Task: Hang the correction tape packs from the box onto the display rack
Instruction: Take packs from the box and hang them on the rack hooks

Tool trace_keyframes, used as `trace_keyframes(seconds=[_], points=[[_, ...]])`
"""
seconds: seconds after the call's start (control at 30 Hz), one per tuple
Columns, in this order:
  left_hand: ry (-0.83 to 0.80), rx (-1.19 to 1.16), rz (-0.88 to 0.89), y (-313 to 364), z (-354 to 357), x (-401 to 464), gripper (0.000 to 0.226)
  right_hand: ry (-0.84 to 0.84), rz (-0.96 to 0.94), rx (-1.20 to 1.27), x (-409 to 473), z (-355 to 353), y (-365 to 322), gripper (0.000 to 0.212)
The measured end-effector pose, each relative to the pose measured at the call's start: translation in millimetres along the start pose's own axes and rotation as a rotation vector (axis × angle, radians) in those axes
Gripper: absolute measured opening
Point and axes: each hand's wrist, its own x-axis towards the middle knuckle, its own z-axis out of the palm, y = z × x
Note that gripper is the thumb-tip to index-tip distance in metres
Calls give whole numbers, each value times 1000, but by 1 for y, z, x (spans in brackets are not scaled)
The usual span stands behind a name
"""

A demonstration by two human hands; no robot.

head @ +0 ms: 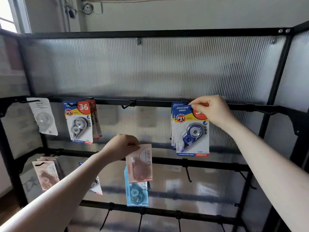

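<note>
My right hand (212,111) pinches the top edge of a blue correction tape pack (192,136) at the upper rail of the black display rack (150,103), in front of other blue packs on the same hook. My left hand (120,147) grips the top of a pink correction tape pack (139,163), held just above the middle rail. Light blue packs (137,193) hang below the pink one. The box is out of view.
On the upper rail hang a white pack (43,117) and grey-tape packs (80,123); a bare hook (127,105) sits between the groups. Pink packs (46,174) hang at lower left. Bare hooks (188,174) stick out at the middle right and along the bottom rail.
</note>
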Motion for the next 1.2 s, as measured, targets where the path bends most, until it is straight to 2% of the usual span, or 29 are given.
trace_keyframes(seconds=[0.57,0.87,1.2], points=[[6,2,-14,1,3,-5,14,101,-25,-222,1,24,15,19],[55,-32,-75,4,-8,-11,13,181,-111,-390,-11,18,21,25],[110,5,-93,28,-13,-25,13,211,-161,-412,-34,9,10,23]])
